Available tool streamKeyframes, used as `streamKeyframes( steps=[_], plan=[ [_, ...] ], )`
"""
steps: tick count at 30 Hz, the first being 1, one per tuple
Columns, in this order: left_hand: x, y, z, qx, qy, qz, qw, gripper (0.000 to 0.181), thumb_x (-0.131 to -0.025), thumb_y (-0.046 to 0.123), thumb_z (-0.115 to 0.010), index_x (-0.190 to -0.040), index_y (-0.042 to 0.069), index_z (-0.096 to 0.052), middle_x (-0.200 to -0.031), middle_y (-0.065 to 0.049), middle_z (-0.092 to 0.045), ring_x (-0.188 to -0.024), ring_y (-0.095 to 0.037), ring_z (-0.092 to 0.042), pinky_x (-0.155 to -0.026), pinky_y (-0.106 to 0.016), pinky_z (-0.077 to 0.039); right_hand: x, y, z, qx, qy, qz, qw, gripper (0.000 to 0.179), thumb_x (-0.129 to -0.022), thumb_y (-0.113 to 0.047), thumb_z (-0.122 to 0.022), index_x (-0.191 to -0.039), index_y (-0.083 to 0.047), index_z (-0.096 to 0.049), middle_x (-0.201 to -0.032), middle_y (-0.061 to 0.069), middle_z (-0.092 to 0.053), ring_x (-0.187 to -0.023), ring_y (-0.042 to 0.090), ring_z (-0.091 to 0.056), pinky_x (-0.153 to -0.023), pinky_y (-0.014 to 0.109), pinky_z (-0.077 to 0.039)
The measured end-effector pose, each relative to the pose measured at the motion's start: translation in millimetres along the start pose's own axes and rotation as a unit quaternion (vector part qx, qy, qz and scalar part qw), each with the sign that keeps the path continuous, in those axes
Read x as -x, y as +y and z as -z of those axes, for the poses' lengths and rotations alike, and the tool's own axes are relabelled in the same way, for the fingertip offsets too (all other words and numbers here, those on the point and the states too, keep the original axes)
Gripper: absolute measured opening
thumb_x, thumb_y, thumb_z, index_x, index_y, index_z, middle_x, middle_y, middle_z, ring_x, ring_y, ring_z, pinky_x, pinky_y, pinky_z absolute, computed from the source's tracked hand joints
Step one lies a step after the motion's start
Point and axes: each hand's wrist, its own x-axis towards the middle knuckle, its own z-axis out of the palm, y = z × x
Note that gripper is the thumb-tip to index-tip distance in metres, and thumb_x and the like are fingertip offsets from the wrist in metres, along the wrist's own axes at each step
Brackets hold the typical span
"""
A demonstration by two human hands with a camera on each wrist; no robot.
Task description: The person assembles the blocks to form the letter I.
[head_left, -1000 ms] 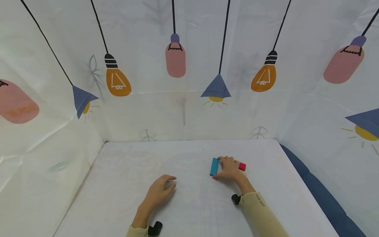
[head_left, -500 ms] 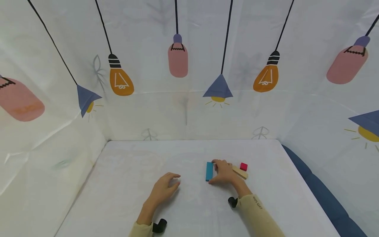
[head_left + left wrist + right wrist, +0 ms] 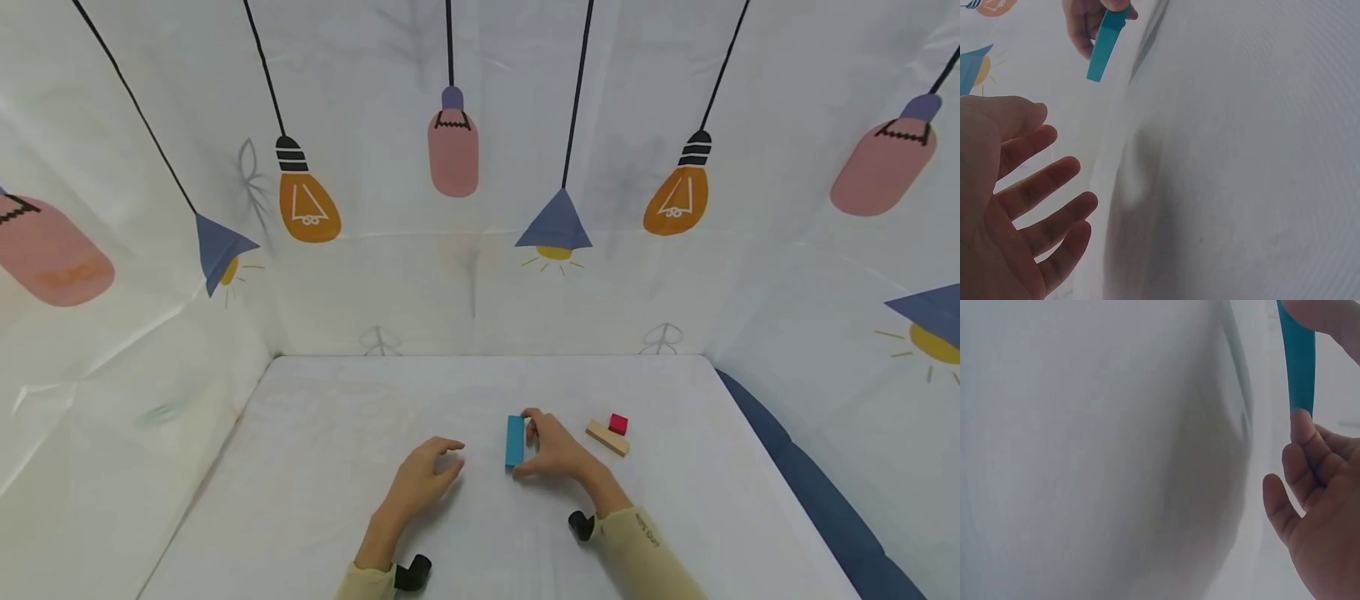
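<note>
In right-wrist view, blue block [image 3: 1302, 369] cut off, right hand [image 3: 1330, 501] cropped

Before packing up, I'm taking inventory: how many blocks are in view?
3: the blue block in the right hand; on the table to that hand's right, the wooden block and, at its far side, the red block. Others may be hidden.

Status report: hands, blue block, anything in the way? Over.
Right hand pinches blue block by its ends, apparently lifted. Left hand open, empty. Red cube and wooden block off to the right, not between the hands.
</note>
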Motion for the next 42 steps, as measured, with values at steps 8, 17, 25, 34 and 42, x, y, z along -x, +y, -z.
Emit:
streamKeyframes(
  steps=[8,17,25,34,42],
  plan=[
    [0.1,4.5,-5.5,0.015,0.001,0.004,0.9999,0.024,-0.094,0.024,-0.065,-0.115,0.013,-0.069,-0.114,0.0,-0.066,-0.104,-0.022,-0.062,-0.086,-0.043,-0.051,3.5,-14,-6,-0.009,-0.022,0.018,0.9996,0.087,-0.067,-0.04,-0.087,-0.134,-0.007,-0.042,-0.091,0.002,-0.052,-0.085,0.015,-0.047,-0.074,0.033,-0.041],
    [-0.5,8.2,-11.5,0.002,0.009,0.023,0.9997,0.022,-0.095,0.023,-0.065,-0.114,0.013,-0.069,-0.11,0.001,-0.066,-0.099,-0.019,-0.063,-0.083,-0.04,-0.052,2.4,-11,-17,-0.029,-0.051,0.025,0.998,0.084,-0.069,-0.038,-0.087,-0.133,-0.006,-0.043,-0.084,0.0,-0.053,-0.072,0.011,-0.047,-0.063,0.027,-0.04],
    [-3.9,7.6,-14.6,0.005,0.01,0.028,0.9995,0.022,-0.093,0.023,-0.066,-0.113,0.014,-0.07,-0.109,0.002,-0.066,-0.093,-0.016,-0.062,-0.078,-0.037,-0.052,-0.3,-11,-19,-0.01,-0.067,0.019,0.9975,0.084,-0.068,-0.04,-0.088,-0.134,-0.01,-0.045,-0.081,-0.004,-0.053,-0.071,0.008,-0.048,-0.063,0.026,-0.041],
    [-9.1,6.8,-22.5,0.012,-0.011,0.039,0.9991,0.024,-0.092,0.026,-0.068,-0.114,0.016,-0.069,-0.104,0.002,-0.066,-0.084,-0.01,-0.058,-0.072,-0.032,-0.05,-0.7,-14,-18,0.02,-0.076,-0.002,0.9969,0.086,-0.068,-0.041,-0.088,-0.135,-0.011,-0.044,-0.079,-0.004,-0.051,-0.071,0.009,-0.047,-0.063,0.027,-0.04],
    [-14.1,8.1,-28.1,0.003,-0.052,0.043,0.9977,0.046,-0.086,0.038,-0.073,-0.124,0.016,-0.064,-0.107,0.002,-0.063,-0.085,-0.01,-0.055,-0.071,-0.033,-0.048,-1.2,-13,-19,0.024,-0.077,-0.009,0.9967,0.085,-0.068,-0.041,-0.088,-0.136,-0.013,-0.045,-0.079,-0.005,-0.051,-0.07,0.01,-0.047,-0.062,0.028,-0.04]
  ],
)
